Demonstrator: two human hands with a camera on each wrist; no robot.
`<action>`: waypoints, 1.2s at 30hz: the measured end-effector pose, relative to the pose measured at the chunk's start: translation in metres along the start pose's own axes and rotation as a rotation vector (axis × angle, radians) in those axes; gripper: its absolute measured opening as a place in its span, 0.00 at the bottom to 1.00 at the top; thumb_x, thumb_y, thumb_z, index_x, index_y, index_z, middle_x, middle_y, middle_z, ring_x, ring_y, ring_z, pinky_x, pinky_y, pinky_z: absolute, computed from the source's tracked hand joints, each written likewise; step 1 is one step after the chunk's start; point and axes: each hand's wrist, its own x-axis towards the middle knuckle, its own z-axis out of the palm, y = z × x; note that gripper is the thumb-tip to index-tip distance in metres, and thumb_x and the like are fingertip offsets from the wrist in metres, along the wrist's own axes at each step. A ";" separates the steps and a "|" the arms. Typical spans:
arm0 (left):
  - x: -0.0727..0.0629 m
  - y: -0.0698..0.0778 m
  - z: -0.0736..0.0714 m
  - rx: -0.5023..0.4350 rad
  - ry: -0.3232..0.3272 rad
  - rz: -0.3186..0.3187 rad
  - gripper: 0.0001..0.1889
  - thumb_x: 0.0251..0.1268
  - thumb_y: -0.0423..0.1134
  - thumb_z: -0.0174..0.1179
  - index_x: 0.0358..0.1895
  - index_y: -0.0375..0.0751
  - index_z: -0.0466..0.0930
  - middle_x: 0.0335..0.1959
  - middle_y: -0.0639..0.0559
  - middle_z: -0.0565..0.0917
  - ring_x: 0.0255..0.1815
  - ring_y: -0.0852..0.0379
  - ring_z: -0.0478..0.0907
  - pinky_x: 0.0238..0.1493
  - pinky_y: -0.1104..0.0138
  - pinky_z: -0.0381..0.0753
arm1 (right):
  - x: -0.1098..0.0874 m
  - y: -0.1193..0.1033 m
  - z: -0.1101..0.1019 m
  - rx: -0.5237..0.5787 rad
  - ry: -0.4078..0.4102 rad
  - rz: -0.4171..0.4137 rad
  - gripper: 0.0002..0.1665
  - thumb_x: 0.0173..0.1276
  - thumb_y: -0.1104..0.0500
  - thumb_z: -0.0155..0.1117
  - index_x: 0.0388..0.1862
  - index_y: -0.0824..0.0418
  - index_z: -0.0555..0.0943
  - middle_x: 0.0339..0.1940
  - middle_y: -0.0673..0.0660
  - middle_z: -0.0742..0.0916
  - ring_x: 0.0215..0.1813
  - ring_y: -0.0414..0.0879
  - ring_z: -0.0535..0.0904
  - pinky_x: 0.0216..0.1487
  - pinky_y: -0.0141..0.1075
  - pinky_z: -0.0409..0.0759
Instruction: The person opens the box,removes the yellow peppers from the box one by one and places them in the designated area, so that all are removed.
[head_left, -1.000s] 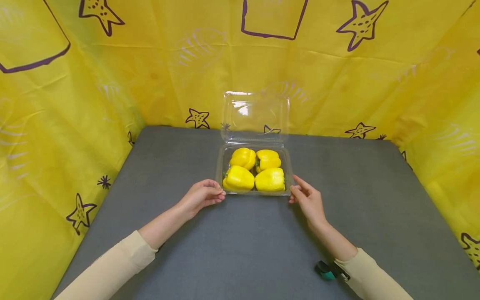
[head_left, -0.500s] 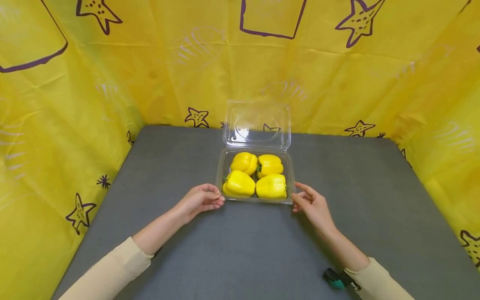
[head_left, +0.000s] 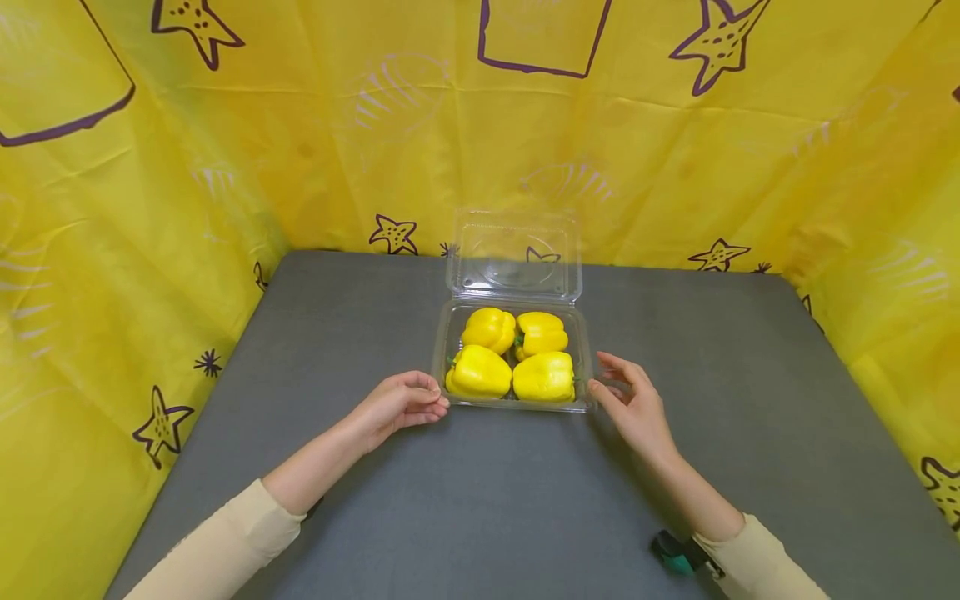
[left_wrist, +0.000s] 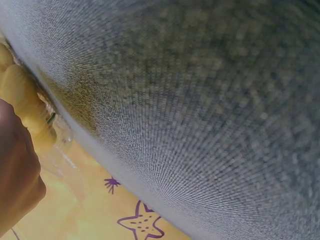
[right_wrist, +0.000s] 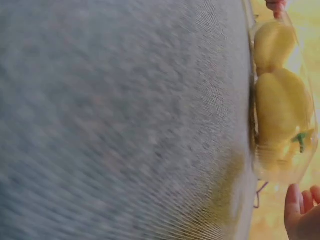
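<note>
A clear plastic clamshell container (head_left: 439, 350) sits on the grey table, its hinged lid (head_left: 517, 254) tilted up and back. Inside lie several yellow bell peppers (head_left: 478, 372), in two rows, one with a green stem seen in the right wrist view. The left hand (head_left: 401, 408) pinches the container's near left corner between thumb and fingers; in the left wrist view only the back of this hand (left_wrist: 17, 170) shows. Beside the near right corner is the right hand (head_left: 633, 408), its fingers loosely spread and holding nothing. The right wrist view shows a gap between its fingertips and the container.
The grey table (head_left: 480, 508) runs back to a yellow cloth (head_left: 315, 167) with starfish drawings, which hangs behind it and along both sides. A dark and green wrist strap (head_left: 678, 554) shows by the right sleeve.
The container with the peppers has come slightly nearer the person and settled lower, its lid tilting further back. The right hand has let go of the corner and spread its fingers.
</note>
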 end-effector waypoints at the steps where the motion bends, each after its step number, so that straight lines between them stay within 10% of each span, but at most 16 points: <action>1: 0.000 0.000 0.000 0.002 -0.002 0.002 0.04 0.69 0.30 0.56 0.42 0.32 0.73 0.35 0.46 0.85 0.35 0.55 0.84 0.46 0.63 0.84 | 0.000 -0.006 -0.001 0.003 0.003 -0.020 0.27 0.68 0.63 0.65 0.64 0.67 0.73 0.58 0.65 0.76 0.55 0.51 0.72 0.54 0.27 0.77; 7: 0.000 -0.001 -0.001 -0.012 -0.017 0.006 0.04 0.69 0.30 0.56 0.42 0.31 0.74 0.35 0.45 0.86 0.36 0.55 0.84 0.48 0.62 0.84 | 0.008 -0.001 0.001 -0.014 -0.007 -0.135 0.30 0.62 0.65 0.71 0.63 0.67 0.74 0.61 0.62 0.76 0.61 0.55 0.71 0.63 0.51 0.72; 36: 0.000 -0.001 -0.006 -0.006 -0.037 0.012 0.09 0.71 0.32 0.56 0.46 0.28 0.73 0.35 0.45 0.86 0.37 0.54 0.85 0.50 0.60 0.83 | 0.033 0.008 0.009 -0.325 -0.276 -0.301 0.43 0.54 0.45 0.78 0.67 0.55 0.72 0.65 0.56 0.76 0.67 0.55 0.68 0.64 0.58 0.68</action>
